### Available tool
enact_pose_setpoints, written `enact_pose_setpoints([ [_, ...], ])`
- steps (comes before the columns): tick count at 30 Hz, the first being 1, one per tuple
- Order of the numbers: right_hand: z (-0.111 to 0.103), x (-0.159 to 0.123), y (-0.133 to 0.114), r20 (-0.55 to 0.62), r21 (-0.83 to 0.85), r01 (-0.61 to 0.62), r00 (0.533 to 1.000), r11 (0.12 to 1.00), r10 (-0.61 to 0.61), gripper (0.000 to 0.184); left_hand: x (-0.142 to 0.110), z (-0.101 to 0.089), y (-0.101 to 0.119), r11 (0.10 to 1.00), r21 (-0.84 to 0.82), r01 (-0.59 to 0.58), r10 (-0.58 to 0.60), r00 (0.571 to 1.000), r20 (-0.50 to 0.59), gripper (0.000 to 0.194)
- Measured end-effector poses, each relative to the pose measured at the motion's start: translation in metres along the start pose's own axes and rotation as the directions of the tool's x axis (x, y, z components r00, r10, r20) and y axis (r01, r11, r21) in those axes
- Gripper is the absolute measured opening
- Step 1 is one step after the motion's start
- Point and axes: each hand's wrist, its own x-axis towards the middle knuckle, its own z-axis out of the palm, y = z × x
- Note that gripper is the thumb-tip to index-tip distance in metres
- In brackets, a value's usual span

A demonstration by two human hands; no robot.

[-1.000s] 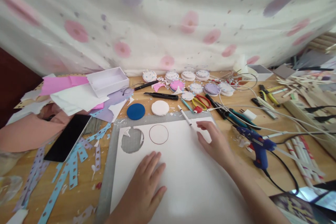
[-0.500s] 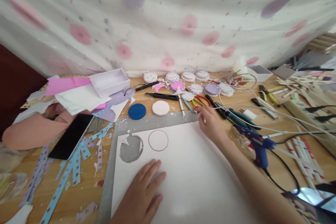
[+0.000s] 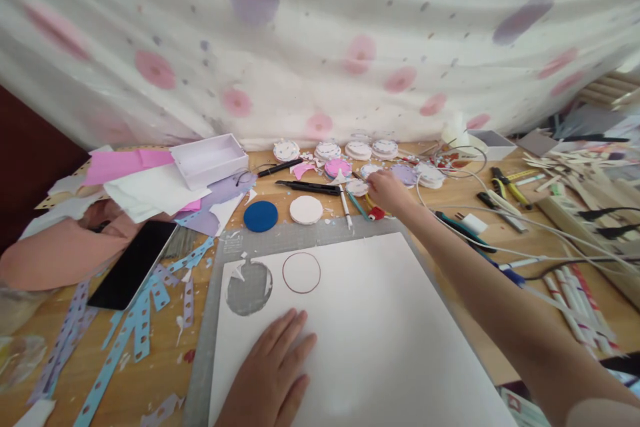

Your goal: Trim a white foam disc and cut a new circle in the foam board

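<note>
My left hand (image 3: 273,370) lies flat with fingers apart on a large white sheet (image 3: 380,320). Just beyond its fingertips is a thin dark circle (image 3: 301,273) drawn on the sheet. To the left of that, a round hole (image 3: 249,287) shows the grey cutting mat (image 3: 320,235) beneath. My right hand (image 3: 389,191) reaches past the sheet's far edge, fingers curled together beside a small white disc (image 3: 357,187). What its fingertips hold, if anything, is hidden. A small red object (image 3: 376,213) sits just below that hand.
Behind the mat lie a blue disc (image 3: 261,215), a white disc (image 3: 306,209), a black utility knife (image 3: 307,187), a white marker (image 3: 346,207) and several decorated discs. A phone (image 3: 134,263) and paper strips are at left; cables, markers (image 3: 575,307) and a power strip (image 3: 590,233) at right.
My right hand has moved farther back, from the red object toward the decorated discs. Its forearm now covers the glue gun and part of the pliers. My left hand stays on the sheet.
</note>
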Motion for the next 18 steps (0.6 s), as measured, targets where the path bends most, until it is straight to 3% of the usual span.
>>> enact_pose_setpoints([
  [3,0.004,0.015,-0.041,-0.027,0.0,0.172,0.985,0.985,-0.172,0.022,0.001,-0.001,-0.001,1.0,0.002,-0.002,0.002,1.0,0.005,0.046],
  [7,0.012,0.025,-0.075,-0.114,-0.033,0.216,0.969,0.976,-0.218,0.02,-0.001,0.006,-0.005,1.0,0.005,-0.029,0.029,1.0,-0.009,0.047],
  [10,0.019,0.026,-0.067,-0.16,-0.063,0.154,0.974,0.986,-0.163,0.02,-0.003,0.012,-0.008,0.999,0.013,-0.044,0.044,0.999,-0.029,0.047],
  [13,0.018,0.021,-0.042,-0.224,-0.088,0.044,0.972,0.995,-0.063,0.018,-0.002,0.013,-0.01,0.999,0.009,-0.049,0.049,0.998,-0.046,0.048],
  [16,0.01,0.012,-0.022,-0.299,-0.101,-0.029,0.954,0.994,-0.003,0.02,0.0,0.004,-0.009,0.999,-0.051,-0.005,0.0,0.995,-0.099,0.042],
  [18,0.004,0.005,-0.02,-0.306,-0.112,0.007,0.951,0.994,-0.041,0.023,-0.002,-0.008,-0.006,0.994,-0.11,0.025,-0.04,0.99,-0.135,0.038],
])
